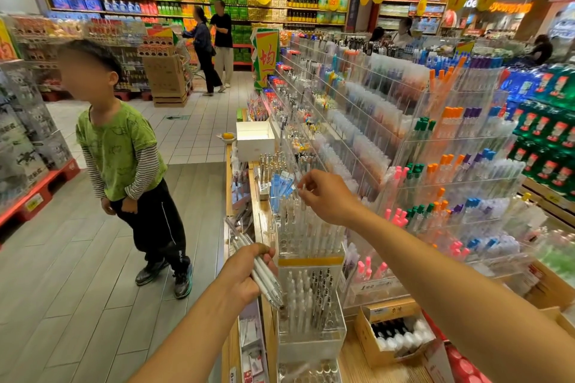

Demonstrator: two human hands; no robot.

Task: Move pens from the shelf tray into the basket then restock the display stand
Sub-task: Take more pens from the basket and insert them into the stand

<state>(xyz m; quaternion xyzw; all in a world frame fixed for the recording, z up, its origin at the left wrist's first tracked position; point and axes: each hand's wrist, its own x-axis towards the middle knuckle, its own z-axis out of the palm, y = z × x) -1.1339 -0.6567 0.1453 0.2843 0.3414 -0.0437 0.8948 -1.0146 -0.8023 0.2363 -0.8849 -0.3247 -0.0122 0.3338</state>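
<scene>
My left hand [244, 275] grips a bundle of white pens [263, 274] that slants down to the right, beside the clear display stand [311, 314]. The stand's tiers hold rows of upright white and dark pens. My right hand [326, 196] is raised over the stand's upper tier and pinches the top of one clear pen [302, 193] between thumb and fingers. Blue-capped pens [281, 186] stand just left of that hand. No basket or shelf tray is visible.
A child in a green shirt [124, 158] stands in the aisle at left. A long acrylic rack of coloured pens [435, 165] runs along the right. A white box [255, 138] sits on the wooden shelf beyond. A cardboard box of bottles [395, 329] lies lower right. Shoppers stand far back.
</scene>
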